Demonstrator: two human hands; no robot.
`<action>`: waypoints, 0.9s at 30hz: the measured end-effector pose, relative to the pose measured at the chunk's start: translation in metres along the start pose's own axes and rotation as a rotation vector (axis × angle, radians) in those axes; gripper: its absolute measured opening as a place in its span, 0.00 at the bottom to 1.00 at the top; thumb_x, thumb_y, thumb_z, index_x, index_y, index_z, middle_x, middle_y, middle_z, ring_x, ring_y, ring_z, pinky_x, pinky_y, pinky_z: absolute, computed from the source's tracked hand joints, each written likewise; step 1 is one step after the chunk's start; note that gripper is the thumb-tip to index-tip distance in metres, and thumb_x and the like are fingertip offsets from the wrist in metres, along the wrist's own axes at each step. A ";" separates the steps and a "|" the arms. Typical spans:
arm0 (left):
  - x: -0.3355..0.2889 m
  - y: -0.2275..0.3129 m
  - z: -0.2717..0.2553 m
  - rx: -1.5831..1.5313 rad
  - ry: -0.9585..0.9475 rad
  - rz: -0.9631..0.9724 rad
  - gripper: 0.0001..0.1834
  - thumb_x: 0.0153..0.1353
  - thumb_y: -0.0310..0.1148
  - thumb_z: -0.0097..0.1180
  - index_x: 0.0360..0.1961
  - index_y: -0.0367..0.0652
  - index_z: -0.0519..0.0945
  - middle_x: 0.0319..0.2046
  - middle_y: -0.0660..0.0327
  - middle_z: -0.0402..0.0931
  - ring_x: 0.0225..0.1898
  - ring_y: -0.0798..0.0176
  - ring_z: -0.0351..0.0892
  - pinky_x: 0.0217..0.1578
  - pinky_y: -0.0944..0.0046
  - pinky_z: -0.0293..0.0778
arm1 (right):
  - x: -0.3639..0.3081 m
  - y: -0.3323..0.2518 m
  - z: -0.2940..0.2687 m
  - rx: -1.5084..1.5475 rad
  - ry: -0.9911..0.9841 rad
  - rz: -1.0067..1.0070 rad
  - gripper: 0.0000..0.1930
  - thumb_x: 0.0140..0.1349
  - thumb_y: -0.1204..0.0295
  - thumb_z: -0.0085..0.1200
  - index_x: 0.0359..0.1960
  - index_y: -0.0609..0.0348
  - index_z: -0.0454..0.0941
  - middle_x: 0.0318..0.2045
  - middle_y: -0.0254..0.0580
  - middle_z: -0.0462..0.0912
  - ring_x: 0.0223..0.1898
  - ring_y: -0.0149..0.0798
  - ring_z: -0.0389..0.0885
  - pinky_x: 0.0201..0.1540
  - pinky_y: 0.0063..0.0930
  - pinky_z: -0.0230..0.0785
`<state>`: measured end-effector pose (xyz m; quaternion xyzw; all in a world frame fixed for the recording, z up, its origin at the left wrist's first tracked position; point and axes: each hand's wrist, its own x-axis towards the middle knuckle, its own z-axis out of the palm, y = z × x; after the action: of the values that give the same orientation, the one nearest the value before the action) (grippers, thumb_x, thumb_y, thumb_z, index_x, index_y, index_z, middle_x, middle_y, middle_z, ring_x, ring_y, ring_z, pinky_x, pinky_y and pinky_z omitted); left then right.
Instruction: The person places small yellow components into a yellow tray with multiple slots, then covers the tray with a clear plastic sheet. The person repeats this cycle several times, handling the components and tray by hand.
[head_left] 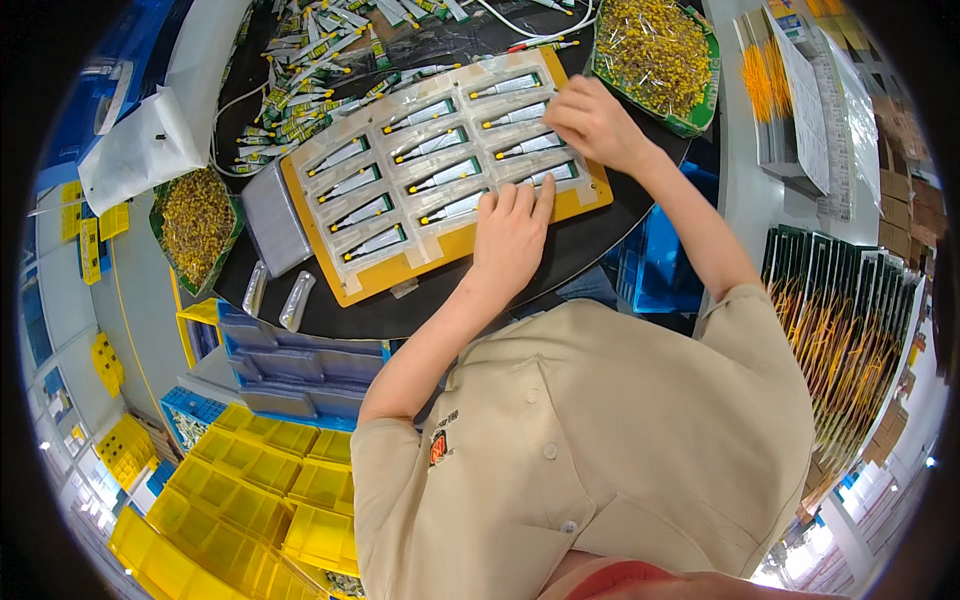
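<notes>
A yellow board (350, 287) carries a clear plastic tray (400, 250) with rows of pockets. Small silver squeeze tubes (435, 173) with green ends and narrow yellow tips lie in the pockets, one in each that I can see. My left hand (512, 237) rests over the near right part of the tray, its fingers stretched out and touching the tubes in the nearest row. Above the tray's right edge is my right hand (597, 122), fingers curled together beside the right column of tubes. Whatever its fingertips hold, if anything, is hidden.
Loose tubes (310, 60) are heaped beyond the board on the black table (420, 318). Green boxes of small yellow caps stand at the right (655, 60) and left (197, 222). Clear plastic trays (276, 222) are stacked beside the board. Yellow bins (240, 470) are lower left.
</notes>
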<state>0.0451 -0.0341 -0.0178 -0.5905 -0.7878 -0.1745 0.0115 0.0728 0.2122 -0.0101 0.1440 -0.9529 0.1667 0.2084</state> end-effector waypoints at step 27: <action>-0.118 -0.265 -0.165 0.396 0.246 -0.494 0.17 0.67 0.30 0.52 0.56 0.44 0.82 0.41 0.48 0.79 0.43 0.41 0.75 0.47 0.46 0.71 | -0.340 0.319 -0.271 -0.610 -0.473 1.309 0.32 0.69 0.43 0.44 0.58 0.58 0.80 0.51 0.62 0.82 0.59 0.60 0.78 0.62 0.47 0.67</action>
<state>-0.1979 -0.2546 0.0411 -0.3426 -0.9184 -0.0856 0.1783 0.3537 0.6718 -0.0114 -0.4829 -0.8670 -0.0500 -0.1124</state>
